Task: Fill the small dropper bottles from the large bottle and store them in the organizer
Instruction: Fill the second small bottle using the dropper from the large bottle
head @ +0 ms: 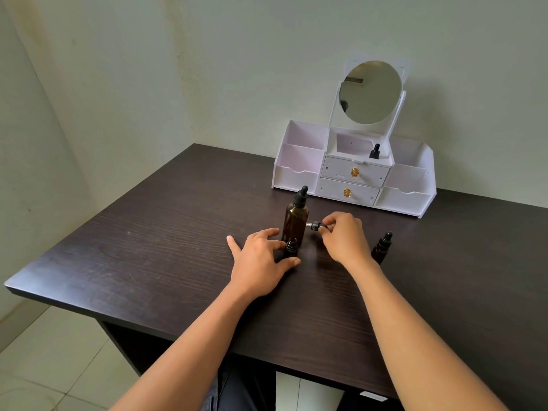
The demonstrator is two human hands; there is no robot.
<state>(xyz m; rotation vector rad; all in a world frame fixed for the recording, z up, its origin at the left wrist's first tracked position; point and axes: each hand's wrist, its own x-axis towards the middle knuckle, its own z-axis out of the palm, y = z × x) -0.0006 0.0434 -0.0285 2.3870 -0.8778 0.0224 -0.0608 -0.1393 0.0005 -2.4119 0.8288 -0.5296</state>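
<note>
Three small amber glass dropper bottles are on my screen. The open small amber bottle (pixel 291 247) stands on the dark wood-grain table (pixel 148 247), just in front of the large amber glass bottle (pixel 295 222). My left hand (pixel 261 259) grips it between thumb and fingers. My right hand (pixel 341 238) pinches its black dropper cap (pixel 315 226), with the glass pipette pointing left beside the large bottle. A capped small bottle (pixel 382 249) waits right of that hand. The stored small bottle (pixel 375 151) stands in the top middle compartment of the white organizer (pixel 296 173), under its round mirror (pixel 370 91). I judge filling is about to start. The large bottle is still capped, so next I need a free hand to unscrew it.
</note>
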